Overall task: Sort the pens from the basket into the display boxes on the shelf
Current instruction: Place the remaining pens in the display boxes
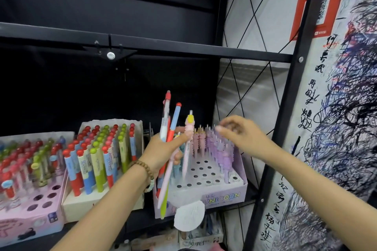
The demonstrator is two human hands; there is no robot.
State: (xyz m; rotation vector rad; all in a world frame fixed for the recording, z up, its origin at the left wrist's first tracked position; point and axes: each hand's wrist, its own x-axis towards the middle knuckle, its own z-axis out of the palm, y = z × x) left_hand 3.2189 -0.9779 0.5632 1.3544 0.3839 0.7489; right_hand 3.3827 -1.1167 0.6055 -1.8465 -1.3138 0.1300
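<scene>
- Left hand [163, 150] grips a bunch of pens [175, 118], upright, just left of the right hand [240, 134].
- Right hand, blurred, fingers bent, hangs over purple pens [216, 144] in the box [222, 197] beneath; any pinch cannot be told.

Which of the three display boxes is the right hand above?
The rightmost box, printed UNICORN, with pink and purple pens; the right hand is above it. The middle box and left box stand further left.
</scene>
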